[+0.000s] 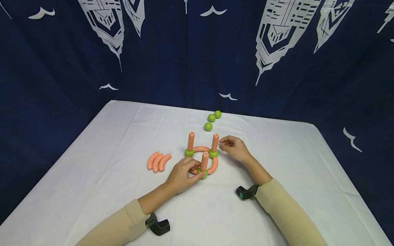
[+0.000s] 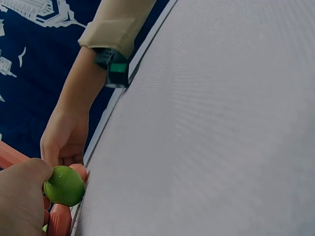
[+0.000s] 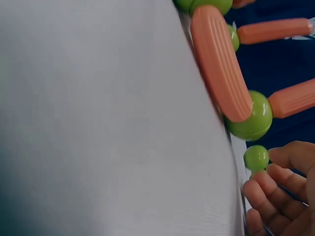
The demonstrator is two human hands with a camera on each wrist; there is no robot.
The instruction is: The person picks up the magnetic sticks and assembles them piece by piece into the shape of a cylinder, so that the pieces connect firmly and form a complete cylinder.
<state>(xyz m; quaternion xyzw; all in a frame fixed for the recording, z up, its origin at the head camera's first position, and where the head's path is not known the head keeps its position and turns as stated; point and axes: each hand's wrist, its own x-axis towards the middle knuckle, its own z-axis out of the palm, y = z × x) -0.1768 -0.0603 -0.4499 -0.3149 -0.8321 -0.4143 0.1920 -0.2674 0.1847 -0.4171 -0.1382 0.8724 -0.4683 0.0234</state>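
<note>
Pink-and-green ring structure at centre of frame, my left hand pinching its nearest green ball, my loosely curled right hand apart, beside right upright rod, pink curves left of centre

Ring frame: curved orange segments joining three green balls, one orange rod roughly upright on each. Near ball: glossy, pinched by left hand, thumb on its near side. Near rod stands just right of those fingertips. Left curve mostly hidden under the same fingers. Far-left ball and its rod sit just beyond them. Far-right rod: hole in top end, right beside fingertips of right hand; contact can't be told. Its ball sits lower, left of those fingertips.
</note>
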